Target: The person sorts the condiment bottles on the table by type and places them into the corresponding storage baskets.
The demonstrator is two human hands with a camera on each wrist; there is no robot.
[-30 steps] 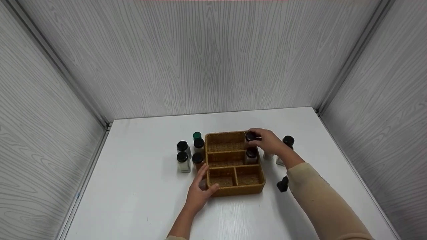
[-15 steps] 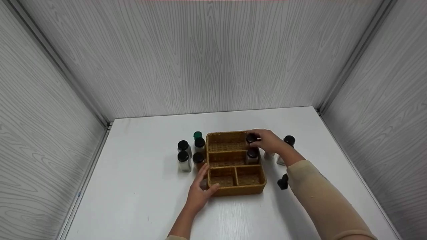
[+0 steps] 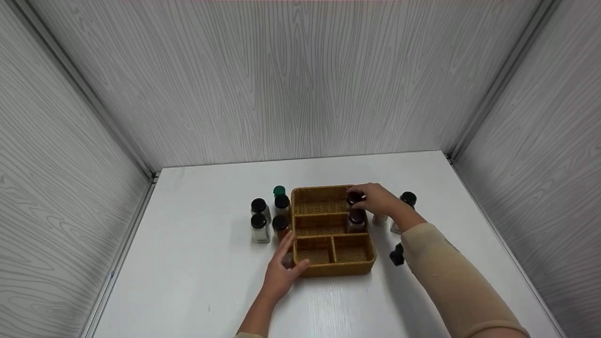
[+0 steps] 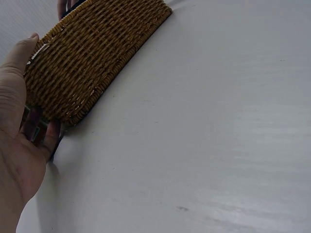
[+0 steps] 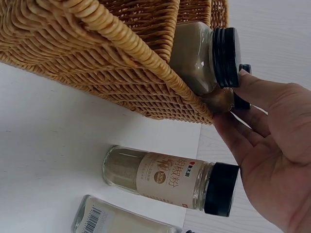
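A brown wicker basket [image 3: 335, 270] with several compartments stands mid-table. My left hand [image 3: 278, 278] grips its near left corner, thumb at the front rim and fingers down the left side. At the back right compartment, my right hand [image 3: 379, 201] pinches a black-lidded spice jar [image 5: 221, 99] between thumb and fingers. In the head view my fingers partly cover that jar's lid [image 3: 355, 197]. Another spice jar [image 3: 356, 220], with pale brown powder, stands in the middle compartment, right in front of it.
Left of the basket are several jars, among them a white-filled jar [image 3: 259, 228] and a green-capped one [image 3: 279, 191]. To the right stands a labelled spice bottle [image 5: 167, 178], beside another jar [image 5: 121, 218]. A small black object [image 3: 397, 255] lies near my right sleeve.
My right hand has lowered the jar slightly in the back right compartment. My left hand stays at the basket's corner.
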